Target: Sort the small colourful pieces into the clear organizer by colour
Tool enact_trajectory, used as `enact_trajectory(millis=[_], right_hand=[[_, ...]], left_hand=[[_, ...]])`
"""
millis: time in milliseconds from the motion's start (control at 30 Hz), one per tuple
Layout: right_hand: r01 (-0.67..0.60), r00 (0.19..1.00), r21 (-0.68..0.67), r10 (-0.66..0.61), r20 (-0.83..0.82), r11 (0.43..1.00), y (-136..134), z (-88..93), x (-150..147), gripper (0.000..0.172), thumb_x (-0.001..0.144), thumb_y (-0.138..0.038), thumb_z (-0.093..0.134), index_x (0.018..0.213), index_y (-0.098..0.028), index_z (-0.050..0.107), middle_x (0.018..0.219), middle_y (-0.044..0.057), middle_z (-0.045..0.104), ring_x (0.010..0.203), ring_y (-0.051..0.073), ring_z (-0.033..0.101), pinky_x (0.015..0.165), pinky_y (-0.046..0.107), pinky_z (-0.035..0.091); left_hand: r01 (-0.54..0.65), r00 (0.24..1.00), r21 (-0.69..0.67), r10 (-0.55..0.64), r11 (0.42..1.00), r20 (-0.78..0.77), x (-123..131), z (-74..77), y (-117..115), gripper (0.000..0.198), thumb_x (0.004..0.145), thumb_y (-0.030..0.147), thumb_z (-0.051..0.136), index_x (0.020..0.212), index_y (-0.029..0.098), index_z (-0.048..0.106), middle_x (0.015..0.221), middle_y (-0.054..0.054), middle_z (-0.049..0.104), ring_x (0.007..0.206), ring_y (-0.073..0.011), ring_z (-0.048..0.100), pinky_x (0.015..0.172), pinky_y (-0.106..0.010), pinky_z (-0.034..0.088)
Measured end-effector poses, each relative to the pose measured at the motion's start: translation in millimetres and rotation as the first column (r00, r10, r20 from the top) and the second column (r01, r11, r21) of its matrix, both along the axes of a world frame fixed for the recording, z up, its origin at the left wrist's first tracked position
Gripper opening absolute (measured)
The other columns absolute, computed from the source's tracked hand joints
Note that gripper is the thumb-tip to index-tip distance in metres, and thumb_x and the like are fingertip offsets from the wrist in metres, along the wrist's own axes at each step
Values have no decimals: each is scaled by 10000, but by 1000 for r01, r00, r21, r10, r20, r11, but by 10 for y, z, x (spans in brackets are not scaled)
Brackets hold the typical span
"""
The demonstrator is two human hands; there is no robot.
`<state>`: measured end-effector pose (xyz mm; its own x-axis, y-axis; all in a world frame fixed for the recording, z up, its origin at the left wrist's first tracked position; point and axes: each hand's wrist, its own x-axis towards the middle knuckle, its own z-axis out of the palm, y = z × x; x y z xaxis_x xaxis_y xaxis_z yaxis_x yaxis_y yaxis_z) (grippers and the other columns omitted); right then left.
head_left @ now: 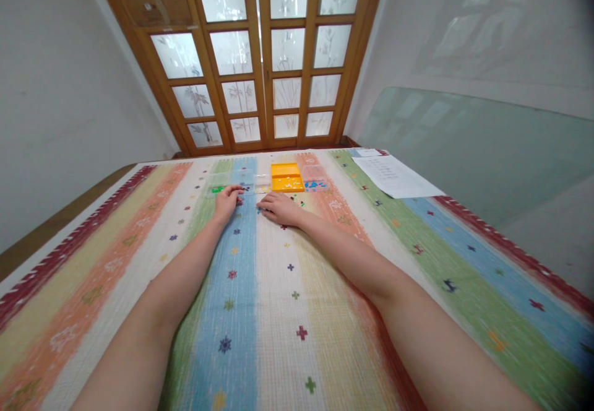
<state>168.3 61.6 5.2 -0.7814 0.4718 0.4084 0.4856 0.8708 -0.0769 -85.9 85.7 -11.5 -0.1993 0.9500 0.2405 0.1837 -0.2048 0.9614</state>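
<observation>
My left hand (228,202) is at the front edge of a clear box with green pieces (218,189) and dark red pieces; its fingers are curled, and what they hold is too small to name. My right hand (277,207) rests low over the cloth, fingers bent together near small blue bits (258,210). Beyond it stands an open orange box (286,184) with white pieces inside. Blue pieces (315,184) lie in a clear box to its right, yellow pieces (263,189) in one to its left.
A striped patterned cloth (278,312) covers the table. Printed white paper (394,176) lies at the back right. A few small dark and green pieces (302,203) sit on the cloth just right of my right hand. Wooden glass-paned doors (263,77) stand behind the table.
</observation>
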Motion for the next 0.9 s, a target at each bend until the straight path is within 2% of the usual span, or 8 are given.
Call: enact_trajectory(millis=[133,333,433,567,667,767,900], right_hand=[[-59,998,-8,59,-16,998,32,-18,8,285,1050,-354,605,1254,-213,745,1244,117,722,1190,272,604,1043,421,449],[-53,998,3,53,-35,999,40,14,-9,147,1020,-265,634,1023,-214,772,1109,103,739,1103,261,611,988,394,448],[-50,998,7,50,-27,999,31,19,-18,143,1019,-242,622,988,-207,757,1066,102,733,1075,255,606,967,380,445],[-25,998,-4,25,-56,1000,53,-13,-13,125,1008,-231,624,983,-196,742,1026,98,728,1043,249,604,950,365,446],[42,991,-24,-45,-126,999,114,-33,45,103,993,-232,641,973,-197,735,1028,94,727,1032,247,604,938,361,446],[170,957,-39,-174,-233,985,216,-21,196,98,986,-230,641,960,-202,731,1023,98,725,1020,256,602,935,375,443],[413,835,-82,-413,-363,907,394,17,516,113,966,-200,614,934,-209,722,1023,102,731,1022,276,601,954,403,443]], left_hand=[[14,996,3,-14,1000,-87,6,-5,6,308,821,265,570,1048,159,749,968,-65,767,605,-124,618,606,-249,505],[62,956,54,-44,997,-290,7,-38,-5,309,887,289,535,1060,173,763,922,-59,769,653,-166,639,677,-292,516],[117,899,88,-68,989,-433,35,-16,-64,309,919,286,527,1084,185,768,935,-59,781,706,-188,667,741,-319,536],[213,775,138,-81,967,-627,97,47,-145,308,939,258,521,1082,195,786,991,-74,797,906,-238,715,893,-367,549],[250,714,147,-79,957,-696,131,81,-176,308,948,246,521,1078,193,795,1008,-80,803,959,-255,720,943,-387,545],[245,698,131,-81,961,-712,142,96,-191,312,956,243,522,1094,193,797,1022,-80,805,962,-254,722,954,-389,551],[239,697,114,-89,964,-711,143,106,-212,317,957,239,519,1103,196,797,1024,-78,802,973,-251,721,967,-387,556]])
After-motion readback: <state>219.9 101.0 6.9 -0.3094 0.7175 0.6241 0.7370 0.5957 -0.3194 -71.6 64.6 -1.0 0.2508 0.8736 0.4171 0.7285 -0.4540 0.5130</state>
